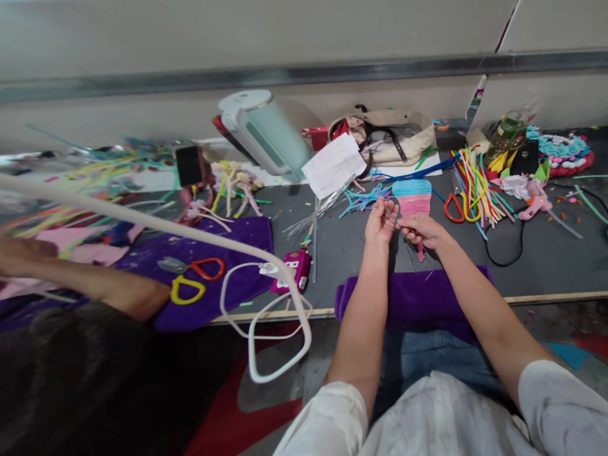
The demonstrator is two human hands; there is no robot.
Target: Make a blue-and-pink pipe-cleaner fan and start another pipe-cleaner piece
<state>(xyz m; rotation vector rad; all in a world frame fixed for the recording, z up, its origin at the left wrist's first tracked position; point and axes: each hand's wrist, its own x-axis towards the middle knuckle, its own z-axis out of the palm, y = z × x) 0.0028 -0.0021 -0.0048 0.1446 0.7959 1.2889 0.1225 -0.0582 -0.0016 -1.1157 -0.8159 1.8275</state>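
My left hand [380, 220] is raised over the dark table, fingers curled inward. Close beside it, my right hand [422, 229] pinches with thumb and forefinger. Whatever lies between the fingertips is too thin and small to make out. Behind my right hand lies a flat blue-and-pink striped piece [412, 197] that looks made of pipe cleaners, partly covered by that hand. Blue and purple pipe cleaners [363, 199] lie just behind my left hand. Thin silvery wires [316, 216] fan out to its left. A rolled purple cloth [413, 297] lies below my forearms.
To the right are red-and-yellow scissors [455, 208], bundled pipe cleaners [479, 183] and a pink glue gun [539, 199]. A pale blue kettle-like appliance [266, 133] stands behind. A white looped tube [228, 244] crosses the left side, near a co-worker's arm [95, 278].
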